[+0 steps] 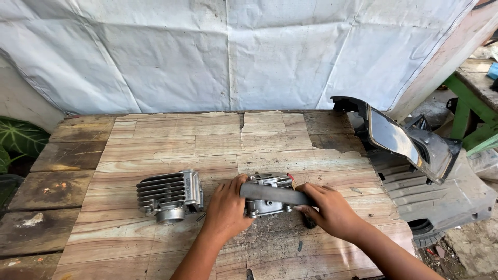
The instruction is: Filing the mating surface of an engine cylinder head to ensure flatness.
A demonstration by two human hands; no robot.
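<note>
Gripping a dark grey flat strip (pixel 275 194) with the right hand (pixel 332 210), fingers wrapped around its near end, laid across a small metal engine part (pixel 267 194). Left hand (pixel 226 207) clamped on that part's left side, pinning it to the tabletop (pixel 171 140). Looks like mid-scrape or mid-file on the top face; steady pressure and a flat stroke probably needed. Just left of the left hand, a finned cylinder block (pixel 168 196), not touching. Well off to the right, black plastic bodywork (pixel 415 145) hanging past the edge.
</note>
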